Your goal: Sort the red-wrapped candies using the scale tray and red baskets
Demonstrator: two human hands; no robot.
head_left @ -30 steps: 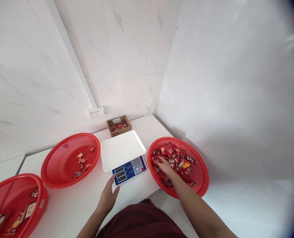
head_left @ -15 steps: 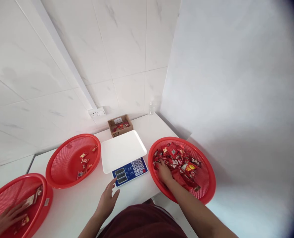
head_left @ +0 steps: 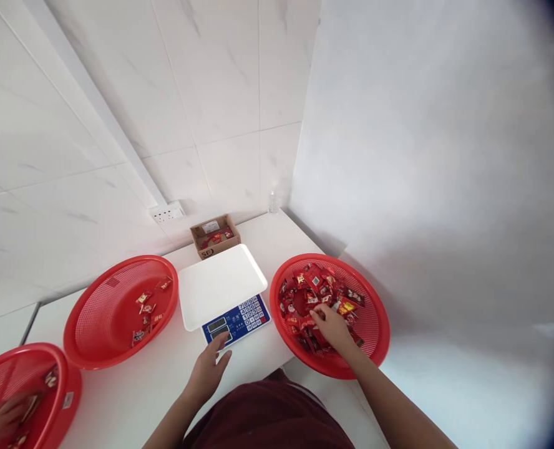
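Observation:
My right hand is over the right-hand red basket, fingers drawn together among the small red snack packets. Whatever lies between the fingertips is too small to make out. The packets have mixed red wrappers, one with a yellow patch. My left hand holds nothing, its fingers apart, at the front edge of the digital scale. One of its fingertips overlaps the lower display. A bare white weighing pan tops the scale.
A small cardboard box with red packets stands behind the scale. Left of it is a red basket with a few packets. Another person's hand reaches into a basket at far left. A clear bottle stands by the wall.
My right hand has risen from the packets at the basket's left side and moved right and toward me, its fingers drawing together. My left hand stays by the scale. The view has turned slightly right.

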